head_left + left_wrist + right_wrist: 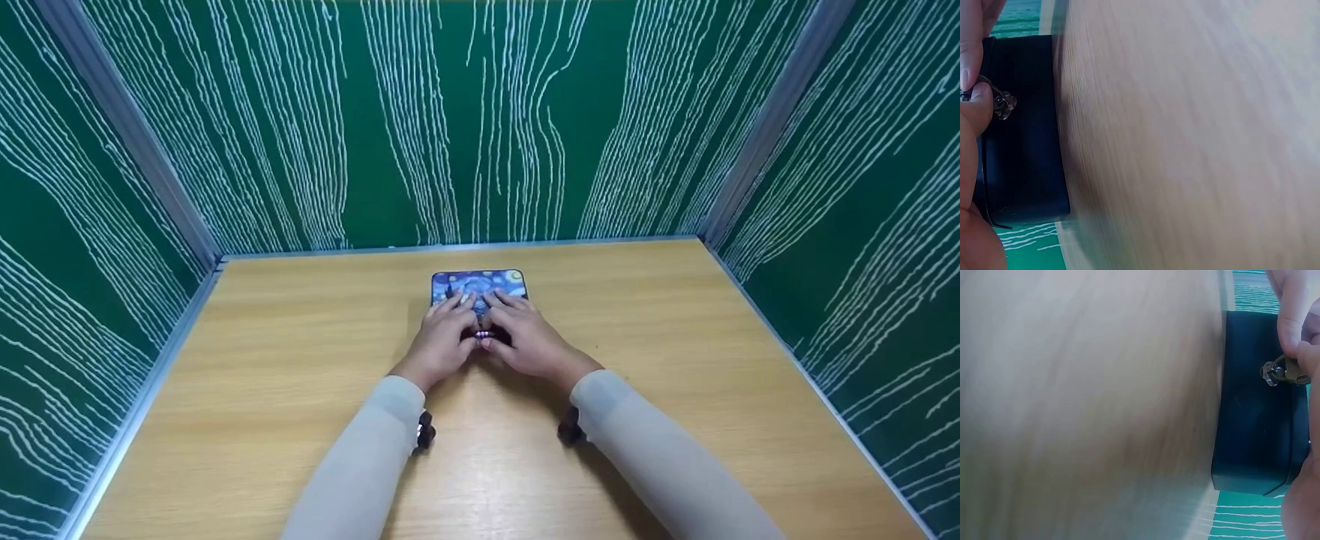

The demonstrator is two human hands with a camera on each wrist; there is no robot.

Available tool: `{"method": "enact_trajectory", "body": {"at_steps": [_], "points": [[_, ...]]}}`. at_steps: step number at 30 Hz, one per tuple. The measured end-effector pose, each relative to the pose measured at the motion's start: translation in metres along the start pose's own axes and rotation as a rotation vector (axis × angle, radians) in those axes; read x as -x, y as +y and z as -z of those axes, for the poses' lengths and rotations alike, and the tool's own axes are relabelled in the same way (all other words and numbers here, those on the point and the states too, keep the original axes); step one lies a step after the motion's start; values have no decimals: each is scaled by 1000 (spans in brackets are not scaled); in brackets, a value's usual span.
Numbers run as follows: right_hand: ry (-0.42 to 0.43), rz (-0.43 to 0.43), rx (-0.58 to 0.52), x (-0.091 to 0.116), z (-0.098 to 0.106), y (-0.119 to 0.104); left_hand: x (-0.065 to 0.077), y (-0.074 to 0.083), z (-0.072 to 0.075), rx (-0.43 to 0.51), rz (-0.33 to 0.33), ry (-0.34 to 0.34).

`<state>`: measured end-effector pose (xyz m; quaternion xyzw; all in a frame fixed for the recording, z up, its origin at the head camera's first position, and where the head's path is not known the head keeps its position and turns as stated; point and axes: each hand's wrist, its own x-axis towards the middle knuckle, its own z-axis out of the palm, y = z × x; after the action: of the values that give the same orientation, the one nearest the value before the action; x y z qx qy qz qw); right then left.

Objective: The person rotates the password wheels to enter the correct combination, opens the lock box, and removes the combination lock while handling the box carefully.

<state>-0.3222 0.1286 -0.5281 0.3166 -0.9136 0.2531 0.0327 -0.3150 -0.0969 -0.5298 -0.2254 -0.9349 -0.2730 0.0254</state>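
A small box (480,283) with a blue, starry swirled painting on its lid sits on the table; its dark front (1024,152) fills the left of the left wrist view. From a metal clasp (1268,374) on that front hangs a brass-coloured padlock (1296,373). My left hand (444,336) and right hand (531,337) meet at the near side of the box, some fingers lying over the lid. Both thumbs are at the padlock, which the two hands pinch between them. Fingers partly cover the padlock's body.
The box stands on a wooden table (300,390), toward its far edge. Green panels (517,120) with white wavy lines rise behind the table and at both sides, joined by grey metal posts (772,120). Each sleeved wrist carries a small black device (425,430).
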Motion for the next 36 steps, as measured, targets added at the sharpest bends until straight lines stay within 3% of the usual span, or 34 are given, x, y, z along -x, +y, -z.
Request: {"method": "enact_trajectory", "body": {"at_steps": [10,17,36], "points": [[-5,-6,17,1,0,-2,2,1,0,-9,-8,6],[46,82,19,0,0,0,2,2,0,-34,-36,16],[-4,25,8,-1,0,-1,3,3,1,-13,1,13]]}}
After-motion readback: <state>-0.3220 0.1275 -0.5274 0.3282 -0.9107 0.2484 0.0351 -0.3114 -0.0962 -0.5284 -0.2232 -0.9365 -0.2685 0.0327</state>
